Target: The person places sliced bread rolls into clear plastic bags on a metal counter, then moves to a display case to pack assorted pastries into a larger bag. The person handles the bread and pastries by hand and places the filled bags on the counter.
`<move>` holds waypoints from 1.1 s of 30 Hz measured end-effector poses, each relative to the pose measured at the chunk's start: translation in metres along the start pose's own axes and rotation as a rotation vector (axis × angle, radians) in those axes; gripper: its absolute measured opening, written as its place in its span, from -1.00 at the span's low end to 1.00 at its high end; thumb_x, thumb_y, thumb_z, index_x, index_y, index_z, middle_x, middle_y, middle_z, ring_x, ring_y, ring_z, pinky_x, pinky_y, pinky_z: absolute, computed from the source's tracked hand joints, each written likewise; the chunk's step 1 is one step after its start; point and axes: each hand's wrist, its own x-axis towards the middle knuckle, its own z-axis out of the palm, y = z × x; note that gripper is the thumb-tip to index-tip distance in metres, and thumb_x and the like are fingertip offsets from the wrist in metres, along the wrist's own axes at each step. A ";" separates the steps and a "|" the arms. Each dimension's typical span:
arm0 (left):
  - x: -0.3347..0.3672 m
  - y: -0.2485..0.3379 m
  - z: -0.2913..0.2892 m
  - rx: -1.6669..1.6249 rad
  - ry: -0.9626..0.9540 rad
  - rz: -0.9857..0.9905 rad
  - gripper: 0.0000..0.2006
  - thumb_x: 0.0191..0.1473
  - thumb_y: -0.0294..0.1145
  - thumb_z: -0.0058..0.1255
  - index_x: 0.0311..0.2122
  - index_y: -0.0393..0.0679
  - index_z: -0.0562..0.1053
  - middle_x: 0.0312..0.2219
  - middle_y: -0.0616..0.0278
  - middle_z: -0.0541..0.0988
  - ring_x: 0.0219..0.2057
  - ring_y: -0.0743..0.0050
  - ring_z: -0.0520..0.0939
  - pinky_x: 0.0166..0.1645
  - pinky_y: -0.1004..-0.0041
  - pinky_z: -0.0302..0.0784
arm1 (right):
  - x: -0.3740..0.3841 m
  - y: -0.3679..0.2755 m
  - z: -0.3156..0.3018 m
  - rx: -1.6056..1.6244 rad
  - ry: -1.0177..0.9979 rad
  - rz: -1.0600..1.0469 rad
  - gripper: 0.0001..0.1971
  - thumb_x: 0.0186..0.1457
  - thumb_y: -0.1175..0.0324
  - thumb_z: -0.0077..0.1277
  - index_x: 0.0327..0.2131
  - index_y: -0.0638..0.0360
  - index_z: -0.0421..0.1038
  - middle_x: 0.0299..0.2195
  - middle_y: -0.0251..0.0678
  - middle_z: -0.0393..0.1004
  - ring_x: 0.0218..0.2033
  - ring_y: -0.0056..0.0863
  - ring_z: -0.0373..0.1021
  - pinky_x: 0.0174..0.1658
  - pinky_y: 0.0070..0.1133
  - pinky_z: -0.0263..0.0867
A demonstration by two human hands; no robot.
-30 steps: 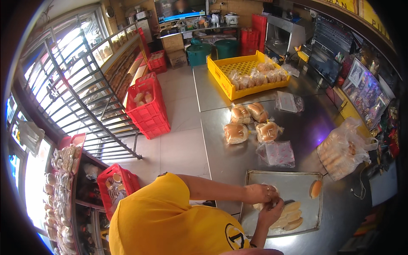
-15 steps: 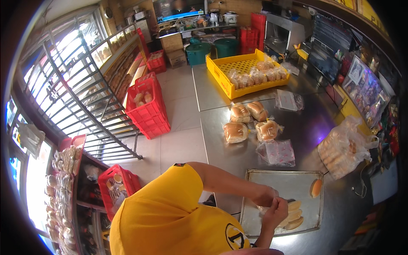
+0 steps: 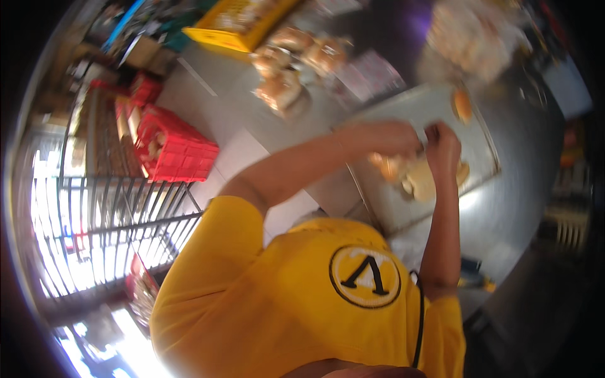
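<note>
Head view: I see the left hand (image 3: pixel 406 140) and right hand (image 3: pixel 443 142) close together, fingers curled, above the metal tray (image 3: pixel 483 148); blur keeps me from telling whether either grips anything; a browned bun (image 3: pixel 387 166), perhaps wrapped, lies just below the left hand, pale buns (image 3: pixel 421 181) beside it; a single bun (image 3: pixel 462 106) lies near the tray's far corner; bagged buns (image 3: pixel 327 57) sit grouped on the steel table (image 3: pixel 526 148); I judge those packs done, the loose buns left.
</note>
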 end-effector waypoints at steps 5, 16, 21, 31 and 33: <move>-0.044 0.030 -0.050 0.137 0.089 -0.071 -0.56 -0.15 -0.53 0.11 -0.05 -0.14 0.45 -0.22 0.05 0.56 -0.13 0.01 0.53 -0.10 0.21 0.44 | 0.002 -0.020 -0.021 0.319 -0.067 0.071 -0.82 -0.01 0.53 0.03 -0.27 0.16 0.36 -0.61 -0.29 0.33 -0.55 -0.48 0.30 -0.40 -0.52 0.27; -0.065 0.029 -0.008 0.182 0.177 0.062 -0.89 -0.08 -0.53 0.07 -0.36 -0.18 0.49 -0.26 0.07 0.55 -0.15 0.06 0.53 -0.13 0.24 0.46 | -0.046 0.066 -0.044 -0.279 0.191 0.547 -0.62 0.02 0.29 0.10 -0.06 0.11 0.35 -0.31 -0.15 0.46 -0.28 -0.26 0.43 -0.18 -0.41 0.37; -0.058 0.043 -0.004 0.157 0.180 -0.011 -0.72 -0.11 -0.47 0.15 -0.20 -0.16 0.50 -0.05 -0.03 0.49 0.03 0.03 0.46 -0.01 0.26 0.45 | -0.055 0.101 -0.022 -0.205 -0.021 0.833 -0.43 0.01 0.11 0.10 0.04 0.21 0.24 -0.24 -0.01 0.49 -0.16 -0.13 0.44 -0.12 -0.34 0.37; -0.048 0.012 0.067 0.312 0.314 -0.002 -0.46 -0.13 -0.32 0.22 0.04 -0.05 0.39 0.03 0.17 0.42 0.08 0.05 0.40 0.06 0.22 0.38 | -0.062 0.084 -0.028 0.313 0.387 0.785 -0.45 -0.03 0.20 0.16 -0.01 0.33 0.33 -0.20 -0.07 0.49 -0.22 -0.32 0.48 -0.16 -0.49 0.40; -0.049 0.011 0.051 0.324 0.347 0.043 -0.50 -0.12 -0.32 0.21 0.00 -0.06 0.40 -0.02 0.18 0.47 -0.02 0.08 0.48 0.01 0.18 0.40 | -0.054 0.058 -0.038 0.797 0.399 0.568 -0.50 -0.01 0.30 0.17 -0.01 0.33 0.33 -0.17 -0.18 0.47 -0.21 -0.45 0.46 -0.15 -0.54 0.39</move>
